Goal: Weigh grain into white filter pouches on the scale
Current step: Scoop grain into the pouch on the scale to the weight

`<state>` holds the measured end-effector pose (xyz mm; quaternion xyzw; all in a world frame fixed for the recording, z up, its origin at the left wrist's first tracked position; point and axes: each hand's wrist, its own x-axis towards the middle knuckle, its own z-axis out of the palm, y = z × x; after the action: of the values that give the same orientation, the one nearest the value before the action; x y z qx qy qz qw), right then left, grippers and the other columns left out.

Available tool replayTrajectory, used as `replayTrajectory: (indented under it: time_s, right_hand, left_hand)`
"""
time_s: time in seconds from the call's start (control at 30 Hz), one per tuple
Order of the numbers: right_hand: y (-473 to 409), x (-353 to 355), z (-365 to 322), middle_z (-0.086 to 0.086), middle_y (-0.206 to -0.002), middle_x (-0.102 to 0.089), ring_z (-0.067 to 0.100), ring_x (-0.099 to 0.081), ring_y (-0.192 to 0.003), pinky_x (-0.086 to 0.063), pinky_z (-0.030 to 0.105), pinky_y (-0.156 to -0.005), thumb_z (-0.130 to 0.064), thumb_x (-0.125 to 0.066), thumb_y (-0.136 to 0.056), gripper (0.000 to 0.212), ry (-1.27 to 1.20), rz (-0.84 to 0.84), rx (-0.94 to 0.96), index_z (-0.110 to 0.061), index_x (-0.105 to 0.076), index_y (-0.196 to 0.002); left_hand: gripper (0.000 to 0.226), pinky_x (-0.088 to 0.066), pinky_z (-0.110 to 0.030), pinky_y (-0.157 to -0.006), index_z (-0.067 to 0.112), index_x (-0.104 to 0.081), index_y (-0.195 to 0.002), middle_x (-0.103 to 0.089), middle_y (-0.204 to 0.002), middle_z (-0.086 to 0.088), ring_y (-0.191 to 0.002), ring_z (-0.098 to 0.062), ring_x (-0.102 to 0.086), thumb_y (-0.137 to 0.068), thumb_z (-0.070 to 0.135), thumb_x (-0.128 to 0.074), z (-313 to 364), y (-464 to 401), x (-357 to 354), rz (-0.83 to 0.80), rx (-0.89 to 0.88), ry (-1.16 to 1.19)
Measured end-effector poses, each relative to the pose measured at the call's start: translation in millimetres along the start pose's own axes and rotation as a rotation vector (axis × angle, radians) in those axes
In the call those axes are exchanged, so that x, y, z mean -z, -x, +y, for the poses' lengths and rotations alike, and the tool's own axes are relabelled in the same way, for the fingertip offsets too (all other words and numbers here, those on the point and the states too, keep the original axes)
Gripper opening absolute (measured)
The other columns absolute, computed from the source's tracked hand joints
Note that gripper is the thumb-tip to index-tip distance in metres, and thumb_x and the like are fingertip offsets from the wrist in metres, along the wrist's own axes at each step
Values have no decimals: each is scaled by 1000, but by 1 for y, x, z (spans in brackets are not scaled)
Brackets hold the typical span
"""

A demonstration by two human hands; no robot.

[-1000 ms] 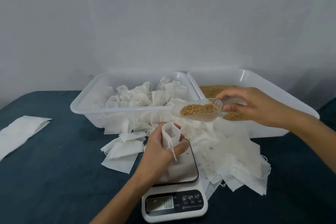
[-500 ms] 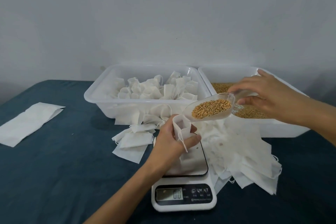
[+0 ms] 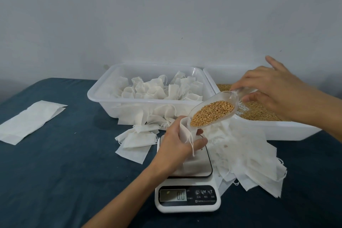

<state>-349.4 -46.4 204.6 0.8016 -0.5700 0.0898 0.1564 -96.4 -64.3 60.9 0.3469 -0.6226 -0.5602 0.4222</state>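
The left hand point(image 3: 177, 144) grips an open pouch point(image 3: 186, 131) over the scale point(image 3: 187, 198). The right hand point(image 3: 273, 92) pinches a clear scoop point(image 3: 212, 114) of grain, its lip seemingly touching the pouch mouth.

Plain pale grey-white wall point(image 3: 166, 15) is filling the whole upper half, matte, unadorned, with a few tiny dark specks toward the right. Lighting is looking soft and even, slightly cool, with faint shading darkening toward the left edge and the corners. Table point(image 3: 55, 181) is covering the lower half, draped in a dark teal-blue cloth with a slightly fuzzy texture. Its far left corner is showing rounded against the wall. A dim grey strip is sitting at the far left where wall and table meet; too dark to tell more.
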Motion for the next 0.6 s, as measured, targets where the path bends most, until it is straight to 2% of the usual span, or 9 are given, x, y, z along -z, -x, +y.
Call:
replayTrajectory:
  time_s: [0.1,0.6]
  right_hand:
    - [-1,2,-2,-9,-110,-65,19,-56,-120,3,44,-124,-27,-66,-92,32,18,-10,-8,-29,-67,-124]
    - [0,3,-5,-13,-110,-63,16,-54,-122,5,42,-125,-27,-63,-95,33,26,-42,-16,-33,-63,-128]
  left_hand:
    - [45,-54,-13,-73,21,-64,-126,-75,-106,6,-104,-3,-71,-87,9,-83,2,1,-2,4,-4,4]
    - [41,-52,-10,-74,24,-64,-121,-77,-103,3,-97,-1,-72,-88,10,-84,4,2,-2,18,-8,-14]
